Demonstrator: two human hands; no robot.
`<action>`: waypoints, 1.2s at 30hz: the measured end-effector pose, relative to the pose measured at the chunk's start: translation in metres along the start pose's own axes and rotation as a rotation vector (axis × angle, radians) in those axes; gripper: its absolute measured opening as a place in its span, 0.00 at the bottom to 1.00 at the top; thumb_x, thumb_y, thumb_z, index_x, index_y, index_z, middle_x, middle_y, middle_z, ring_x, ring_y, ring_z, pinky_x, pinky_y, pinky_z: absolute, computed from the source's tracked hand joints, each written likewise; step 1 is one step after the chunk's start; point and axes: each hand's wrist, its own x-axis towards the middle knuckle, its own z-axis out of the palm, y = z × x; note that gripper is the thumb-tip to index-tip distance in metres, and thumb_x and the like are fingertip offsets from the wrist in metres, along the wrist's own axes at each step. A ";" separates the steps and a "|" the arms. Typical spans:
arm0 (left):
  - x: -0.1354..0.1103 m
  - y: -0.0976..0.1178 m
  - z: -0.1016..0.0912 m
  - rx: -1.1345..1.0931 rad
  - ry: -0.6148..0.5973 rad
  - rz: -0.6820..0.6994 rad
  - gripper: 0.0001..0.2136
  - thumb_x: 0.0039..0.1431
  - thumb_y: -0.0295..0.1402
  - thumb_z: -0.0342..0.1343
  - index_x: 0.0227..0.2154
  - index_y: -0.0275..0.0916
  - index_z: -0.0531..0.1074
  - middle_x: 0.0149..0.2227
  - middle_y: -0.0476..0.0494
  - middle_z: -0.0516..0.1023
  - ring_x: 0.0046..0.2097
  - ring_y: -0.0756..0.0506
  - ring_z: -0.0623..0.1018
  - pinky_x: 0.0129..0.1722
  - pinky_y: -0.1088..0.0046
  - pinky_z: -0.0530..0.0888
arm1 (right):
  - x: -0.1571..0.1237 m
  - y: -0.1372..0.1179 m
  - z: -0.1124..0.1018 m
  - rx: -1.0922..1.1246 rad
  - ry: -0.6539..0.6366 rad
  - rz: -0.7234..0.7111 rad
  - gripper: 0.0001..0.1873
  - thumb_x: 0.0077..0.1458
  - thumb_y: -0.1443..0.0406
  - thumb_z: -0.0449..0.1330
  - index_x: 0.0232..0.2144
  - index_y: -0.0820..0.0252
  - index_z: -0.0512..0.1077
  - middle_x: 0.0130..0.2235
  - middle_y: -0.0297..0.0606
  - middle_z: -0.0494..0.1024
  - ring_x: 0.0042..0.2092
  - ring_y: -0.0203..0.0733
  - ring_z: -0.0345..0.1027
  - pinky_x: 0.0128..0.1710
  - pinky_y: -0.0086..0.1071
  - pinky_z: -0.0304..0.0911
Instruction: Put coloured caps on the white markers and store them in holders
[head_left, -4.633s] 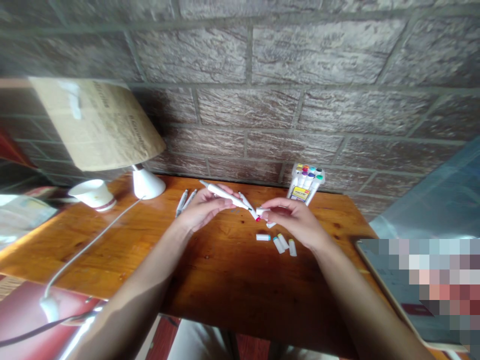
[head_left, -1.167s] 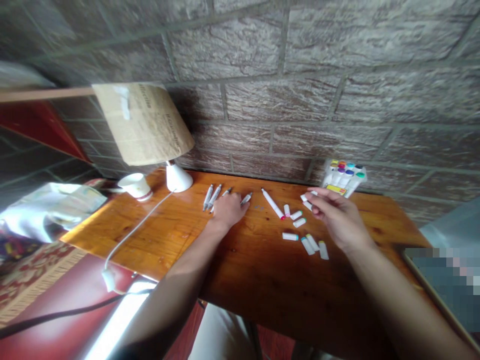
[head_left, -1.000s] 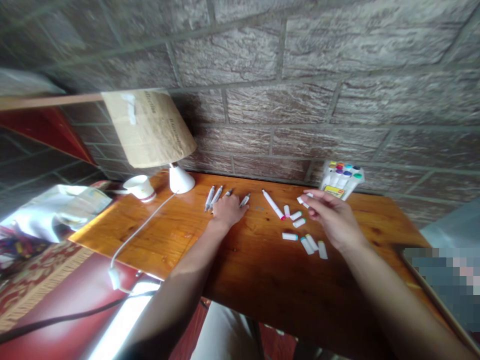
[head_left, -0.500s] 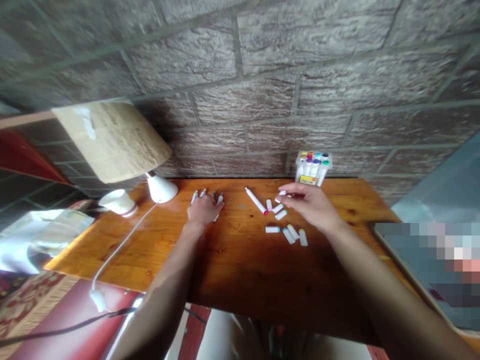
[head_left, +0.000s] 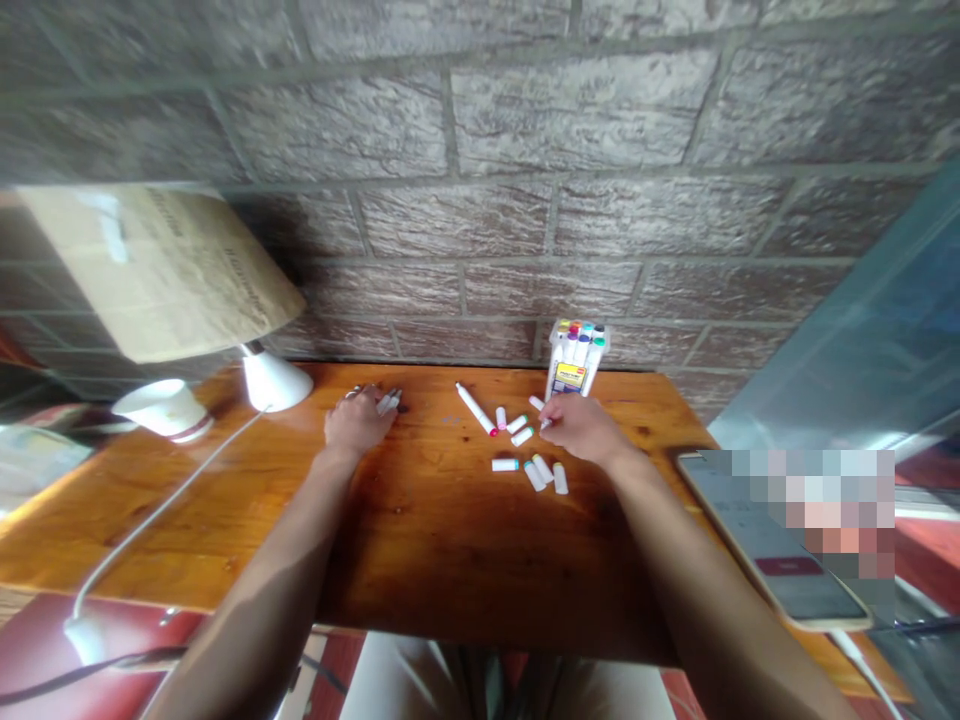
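Note:
My left hand (head_left: 358, 420) is closed around several white markers (head_left: 389, 402) at the left of the wooden table; their dark tips show past my fingers. With my right hand (head_left: 583, 428) I pinch a small white marker cap (head_left: 546, 425), partly hidden by the fingers. Several loose caps lie left of and below that hand, among them a blue-ended cap (head_left: 505, 465) and a yellow-ended cap (head_left: 561, 479). An uncapped white marker with a red end (head_left: 475, 409) rests between my hands. Just behind the right hand stands a clear case of coloured markers (head_left: 576, 360).
A lamp with a printed shade (head_left: 278, 381) and a white paper cup (head_left: 163, 410) stand at the left, a white cord (head_left: 161, 507) trailing forward. A tablet or phone (head_left: 795, 560) lies at the right edge. The stone wall (head_left: 510, 120) closes off the back.
My left hand has drawn the spread markers together and closed on them. The right hand has come down, closer to the table. The whole view has shifted, with the tablet now showing more.

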 end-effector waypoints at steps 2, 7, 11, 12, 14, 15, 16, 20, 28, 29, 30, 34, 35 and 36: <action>0.000 0.000 -0.001 0.015 0.004 0.000 0.16 0.61 0.44 0.51 0.47 0.45 0.73 0.49 0.38 0.81 0.50 0.35 0.79 0.46 0.61 0.74 | 0.000 0.004 -0.002 -0.031 -0.017 0.017 0.06 0.43 0.73 0.65 0.25 0.57 0.79 0.26 0.33 0.81 0.29 0.40 0.74 0.29 0.28 0.62; -0.003 0.004 0.000 0.058 0.069 0.016 0.19 0.62 0.43 0.50 0.51 0.41 0.73 0.53 0.33 0.77 0.55 0.32 0.75 0.49 0.56 0.73 | -0.003 -0.010 0.003 -0.106 0.073 0.001 0.08 0.51 0.59 0.66 0.33 0.56 0.80 0.38 0.39 0.84 0.40 0.46 0.76 0.38 0.33 0.65; -0.004 0.017 0.009 -0.003 0.185 0.179 0.22 0.62 0.43 0.51 0.54 0.37 0.72 0.55 0.31 0.75 0.56 0.30 0.73 0.54 0.53 0.70 | -0.001 -0.045 0.027 -0.268 0.214 -0.126 0.16 0.61 0.54 0.58 0.36 0.58 0.80 0.40 0.45 0.83 0.46 0.53 0.72 0.49 0.42 0.62; -0.004 0.021 0.013 -0.037 0.205 0.246 0.22 0.63 0.43 0.50 0.54 0.37 0.72 0.55 0.31 0.75 0.56 0.31 0.73 0.56 0.53 0.68 | 0.001 -0.053 0.035 -0.311 0.185 -0.164 0.16 0.61 0.55 0.58 0.38 0.59 0.80 0.41 0.47 0.83 0.48 0.55 0.71 0.50 0.44 0.61; -0.006 0.030 0.021 -0.118 0.231 0.372 0.21 0.64 0.44 0.50 0.54 0.37 0.72 0.54 0.32 0.75 0.57 0.33 0.72 0.59 0.54 0.66 | 0.006 -0.064 0.050 -0.337 0.096 -0.205 0.15 0.60 0.57 0.60 0.38 0.62 0.79 0.40 0.51 0.83 0.50 0.60 0.69 0.50 0.47 0.60; -0.007 0.034 0.024 -0.158 0.232 0.427 0.21 0.64 0.44 0.50 0.54 0.37 0.72 0.54 0.33 0.76 0.57 0.33 0.72 0.59 0.55 0.66 | 0.009 -0.067 0.056 -0.331 0.074 -0.217 0.13 0.60 0.59 0.59 0.37 0.62 0.80 0.39 0.52 0.83 0.50 0.60 0.69 0.50 0.47 0.60; -0.009 0.038 0.027 -0.201 0.226 0.476 0.21 0.64 0.44 0.50 0.54 0.37 0.72 0.53 0.33 0.76 0.56 0.35 0.73 0.59 0.56 0.67 | 0.011 -0.068 0.060 -0.325 0.068 -0.222 0.12 0.61 0.62 0.58 0.37 0.63 0.80 0.38 0.52 0.83 0.49 0.59 0.70 0.51 0.47 0.59; -0.016 0.050 0.027 -0.325 0.239 0.577 0.20 0.66 0.43 0.49 0.53 0.37 0.71 0.52 0.35 0.77 0.55 0.37 0.74 0.59 0.58 0.67 | 0.013 -0.061 0.057 -0.246 0.092 -0.203 0.13 0.60 0.69 0.56 0.42 0.61 0.79 0.39 0.50 0.84 0.50 0.56 0.72 0.54 0.46 0.59; -0.012 0.044 0.017 -0.538 0.519 0.479 0.21 0.67 0.46 0.49 0.54 0.36 0.69 0.50 0.36 0.78 0.54 0.39 0.76 0.59 0.60 0.69 | 0.001 -0.032 0.021 0.109 0.257 -0.185 0.12 0.62 0.65 0.54 0.44 0.58 0.74 0.38 0.39 0.82 0.35 0.42 0.76 0.38 0.34 0.69; -0.011 0.043 0.018 -0.540 0.526 0.483 0.21 0.66 0.46 0.49 0.53 0.36 0.69 0.49 0.36 0.79 0.53 0.39 0.76 0.58 0.60 0.70 | 0.000 -0.030 0.017 0.201 0.316 -0.196 0.11 0.61 0.65 0.55 0.43 0.58 0.73 0.37 0.38 0.81 0.33 0.41 0.75 0.36 0.33 0.69; -0.009 0.041 0.020 -0.532 0.524 0.487 0.20 0.67 0.45 0.49 0.52 0.36 0.70 0.49 0.36 0.79 0.53 0.39 0.77 0.58 0.60 0.70 | -0.002 -0.029 0.014 0.293 0.376 -0.203 0.11 0.59 0.64 0.56 0.44 0.58 0.73 0.37 0.37 0.80 0.32 0.40 0.74 0.35 0.33 0.69; -0.004 0.037 0.028 -0.448 0.492 0.470 0.20 0.67 0.45 0.47 0.50 0.34 0.72 0.48 0.35 0.80 0.52 0.37 0.76 0.58 0.59 0.70 | 0.000 -0.026 -0.010 0.513 0.582 -0.206 0.16 0.54 0.61 0.62 0.45 0.57 0.71 0.38 0.37 0.80 0.31 0.39 0.73 0.32 0.32 0.68; -0.002 0.036 0.030 -0.425 0.481 0.459 0.21 0.67 0.45 0.47 0.50 0.34 0.72 0.48 0.34 0.79 0.53 0.37 0.76 0.58 0.59 0.70 | 0.003 -0.026 -0.021 0.542 0.654 -0.212 0.16 0.54 0.60 0.62 0.44 0.58 0.71 0.38 0.37 0.80 0.32 0.39 0.73 0.33 0.32 0.68; -0.001 0.035 0.032 -0.404 0.470 0.447 0.21 0.67 0.46 0.46 0.50 0.33 0.72 0.48 0.33 0.79 0.53 0.36 0.76 0.58 0.58 0.69 | 0.007 -0.024 -0.033 0.564 0.735 -0.209 0.15 0.54 0.59 0.62 0.42 0.58 0.72 0.37 0.38 0.81 0.33 0.40 0.74 0.34 0.33 0.69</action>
